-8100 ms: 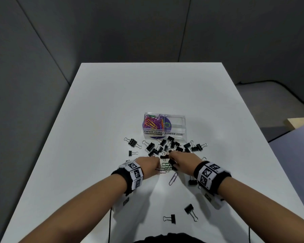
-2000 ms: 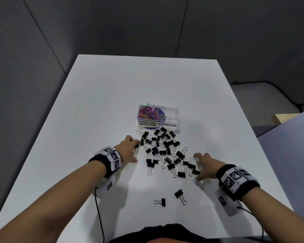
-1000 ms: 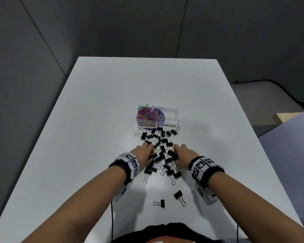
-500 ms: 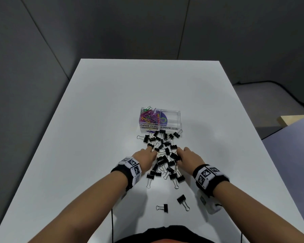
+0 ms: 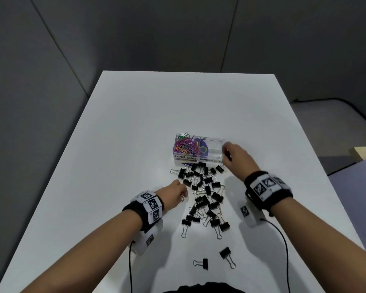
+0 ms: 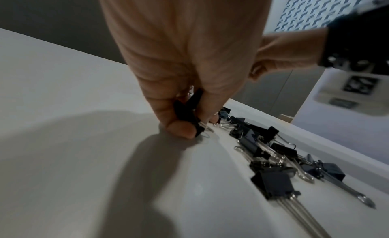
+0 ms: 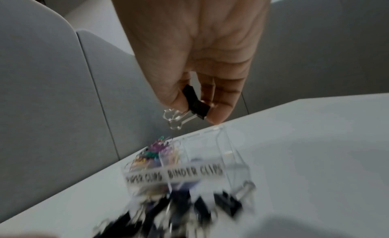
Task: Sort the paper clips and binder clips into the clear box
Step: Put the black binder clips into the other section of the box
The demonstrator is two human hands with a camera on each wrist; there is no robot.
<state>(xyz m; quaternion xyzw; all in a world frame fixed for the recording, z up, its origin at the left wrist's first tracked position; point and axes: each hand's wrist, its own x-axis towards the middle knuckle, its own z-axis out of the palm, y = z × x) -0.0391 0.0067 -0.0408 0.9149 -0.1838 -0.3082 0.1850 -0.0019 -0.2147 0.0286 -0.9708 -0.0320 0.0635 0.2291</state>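
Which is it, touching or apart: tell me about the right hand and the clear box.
Cannot tell. The head view overlaps the right hand and clear box; the right wrist view shows no plain contact or gap.

Black wristbands (image 5: 268, 190), white coded tags, black cables (image 5: 283, 246).

The clear box (image 5: 199, 150) stands mid-tabletop (image 5: 135, 123), with paper clips (image 5: 186, 145) in its left compartment. A pile of binder clips (image 5: 205, 197) lies just before it. Two stray binder clips (image 5: 213, 260) lie nearer the person, apart from the pile.
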